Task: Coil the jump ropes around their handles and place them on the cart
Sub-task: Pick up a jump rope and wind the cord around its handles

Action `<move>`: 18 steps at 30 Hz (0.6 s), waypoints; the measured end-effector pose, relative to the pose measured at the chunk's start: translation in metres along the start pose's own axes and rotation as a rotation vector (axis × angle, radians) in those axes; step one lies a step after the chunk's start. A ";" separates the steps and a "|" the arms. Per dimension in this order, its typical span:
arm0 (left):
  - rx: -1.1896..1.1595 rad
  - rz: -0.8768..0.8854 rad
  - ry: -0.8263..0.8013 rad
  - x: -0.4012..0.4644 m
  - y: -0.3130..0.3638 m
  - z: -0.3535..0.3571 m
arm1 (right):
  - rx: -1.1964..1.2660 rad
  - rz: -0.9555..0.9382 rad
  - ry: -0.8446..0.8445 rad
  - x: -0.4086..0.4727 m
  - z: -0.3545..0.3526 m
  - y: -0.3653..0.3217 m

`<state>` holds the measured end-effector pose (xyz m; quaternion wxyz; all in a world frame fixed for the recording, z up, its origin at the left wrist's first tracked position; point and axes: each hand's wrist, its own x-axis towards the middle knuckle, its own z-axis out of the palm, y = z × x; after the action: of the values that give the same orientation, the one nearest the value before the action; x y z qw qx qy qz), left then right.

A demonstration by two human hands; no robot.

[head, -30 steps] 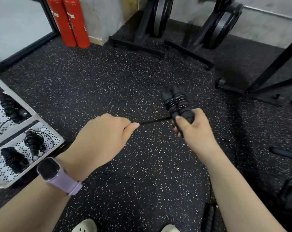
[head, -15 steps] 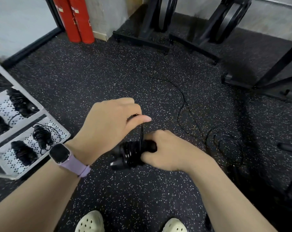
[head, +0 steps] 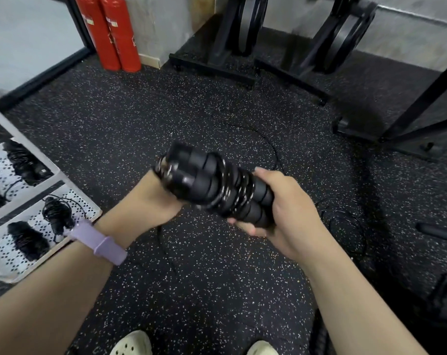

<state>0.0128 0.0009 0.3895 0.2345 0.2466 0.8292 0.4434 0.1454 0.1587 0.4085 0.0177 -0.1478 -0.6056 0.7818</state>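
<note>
Two black foam jump-rope handles point(head: 207, 185) are held side by side, with thin black cord wound round their middle. My right hand point(head: 281, 211) grips their lower right end. My left hand point(head: 150, 201) sits under their left end, its fingers hidden behind the handles, and holds the cord where it loops round. Loose cord point(head: 274, 152) trails across the floor and lies in coils point(head: 345, 221) to the right. The white perforated cart point(head: 89, 210) stands at the left and carries several coiled black ropes point(head: 28, 239).
Two red fire extinguishers point(head: 112, 34) stand by the far wall. Black plate racks point(head: 337, 39) and a black steel frame point(head: 409, 111) edge the back and right. The floor is dark speckled rubber. My pale shoes point(head: 132, 343) show at the bottom.
The handles rose and swung round, their free end now pointing up-left. My left hand went from above the handles to beneath their left end, carrying the cord round them.
</note>
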 end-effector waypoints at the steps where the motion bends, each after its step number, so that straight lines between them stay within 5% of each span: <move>1: 0.072 0.047 -0.009 0.000 -0.002 0.005 | 0.071 -0.009 0.015 0.003 0.001 0.000; 4: 0.115 0.129 -0.025 -0.005 0.006 0.015 | 0.249 0.002 0.143 0.012 -0.006 0.000; 8: 0.449 0.171 -0.006 -0.013 0.006 0.010 | 0.362 -0.048 0.456 0.017 -0.042 0.000; 12: 0.624 0.315 0.122 -0.012 0.005 -0.004 | -0.312 0.011 0.743 0.015 -0.058 0.010; 18: 0.765 0.606 0.234 -0.016 0.012 -0.007 | -0.910 -0.035 0.601 0.016 -0.047 0.018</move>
<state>0.0233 -0.0070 0.4061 -0.1064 0.4933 0.8442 0.1806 0.1448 0.2018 0.3773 0.1371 -0.3473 -0.8534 0.3636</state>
